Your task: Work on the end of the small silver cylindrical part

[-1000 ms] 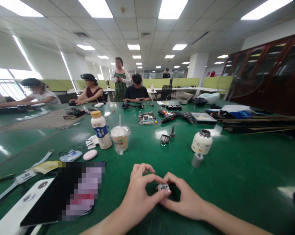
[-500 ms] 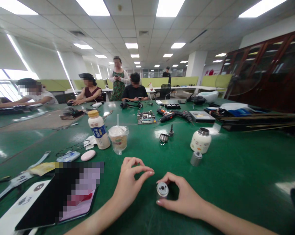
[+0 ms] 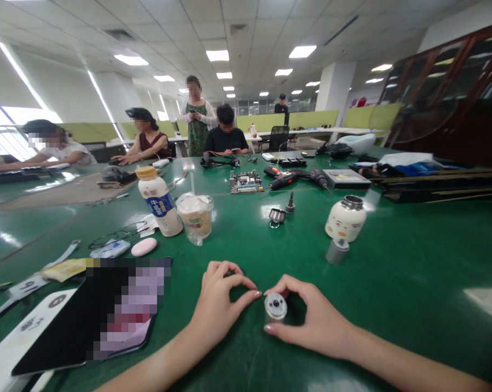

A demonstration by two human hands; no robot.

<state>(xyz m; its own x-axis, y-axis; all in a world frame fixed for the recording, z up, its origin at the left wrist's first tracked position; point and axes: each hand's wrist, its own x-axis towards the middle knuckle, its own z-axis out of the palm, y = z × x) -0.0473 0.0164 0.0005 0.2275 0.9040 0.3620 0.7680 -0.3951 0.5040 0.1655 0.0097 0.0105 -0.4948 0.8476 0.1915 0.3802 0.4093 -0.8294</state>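
In the head view, the right hand (image 3: 297,313) holds a small cylindrical metal motor (image 3: 275,310) between thumb and fingers, its round end face turned up; whether its base touches the green surface (image 3: 376,294) cannot be told. The left hand (image 3: 223,294), thumb and forefinger drawn into a narrow pinch, hovers just left of the motor, while a second metal cylinder (image 3: 337,251) and a cream flask (image 3: 346,219) stand beyond the motor to the right.
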